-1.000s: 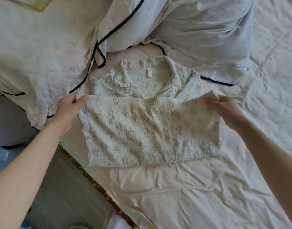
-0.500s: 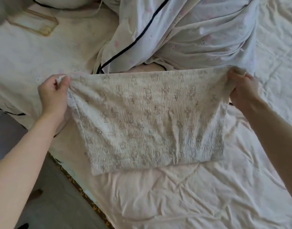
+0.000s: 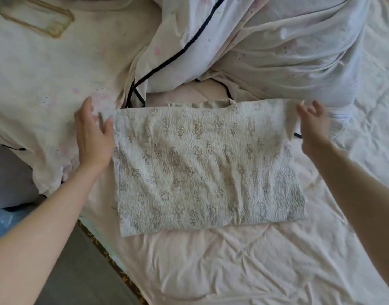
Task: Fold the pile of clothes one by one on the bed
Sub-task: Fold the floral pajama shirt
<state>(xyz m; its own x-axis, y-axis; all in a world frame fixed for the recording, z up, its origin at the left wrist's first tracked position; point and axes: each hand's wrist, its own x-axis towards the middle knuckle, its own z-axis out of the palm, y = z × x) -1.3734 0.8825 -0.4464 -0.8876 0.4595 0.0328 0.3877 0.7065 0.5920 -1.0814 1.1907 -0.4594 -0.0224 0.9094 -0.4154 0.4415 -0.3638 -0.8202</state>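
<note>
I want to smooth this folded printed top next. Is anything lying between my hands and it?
Nothing visible does. The left hand and right hand sit open at the printed top's upper corners, its surface bare.

A bed [image 3: 222,271] fills most of the view, covered by a pale pinkish sheet [image 3: 211,260] creased all over. From 10 to 2 o'clock lies a rumpled white duvet [image 3: 277,51] with faint pink speckles and dark piping [image 3: 189,44]. At 11 o'clock a clear yellowish phone case [image 3: 38,18] rests on the bedding. At 7 o'clock the bed's edge shows a dark patterned trim [image 3: 114,263], and beside it grey floor [image 3: 74,271]. A bluish patch [image 3: 2,219] sits at 8 o'clock. Soft daylight falls evenly across everything.
</note>
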